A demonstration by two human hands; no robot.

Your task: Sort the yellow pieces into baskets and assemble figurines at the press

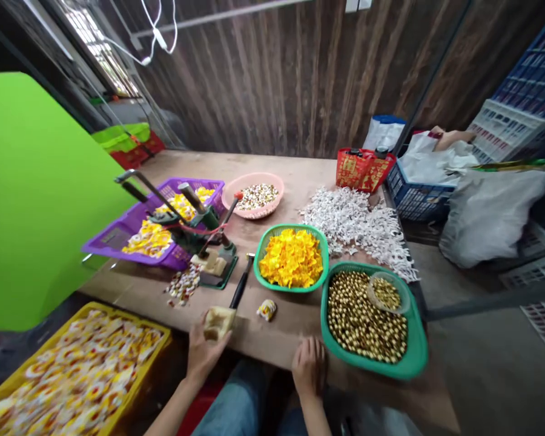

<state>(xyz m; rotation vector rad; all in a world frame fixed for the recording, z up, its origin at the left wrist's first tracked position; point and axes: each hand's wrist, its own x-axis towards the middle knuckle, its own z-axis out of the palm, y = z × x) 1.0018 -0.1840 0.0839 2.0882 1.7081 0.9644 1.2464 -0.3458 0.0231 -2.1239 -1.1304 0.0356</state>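
My left hand [204, 351] grips a cream-coloured block [220, 323] with hollows in it, at the table's front edge. Beyond the block, a hammer [241, 287] with a black handle lies on the table. My right hand [309, 363] rests at the front edge with its fingers curled under; whatever they may hold is hidden. Between and beyond my hands sits a small yellow-and-white piece [267, 310]. A green basket [326, 237] of yellow plastic pieces stands behind it. Right of my right hand is a green tray [415, 357] of gold balls, with a clear bowl [406, 300] among them.
A hand press [195, 221] stands left, before a purple basket [95, 245] of yellow-and-white pieces. Behind are a pink bowl [277, 181] and a pile of white parts [354, 221]. A yellow crate [157, 345] of finished-looking pieces sits lower left, and a red bag [361, 169] at the back.
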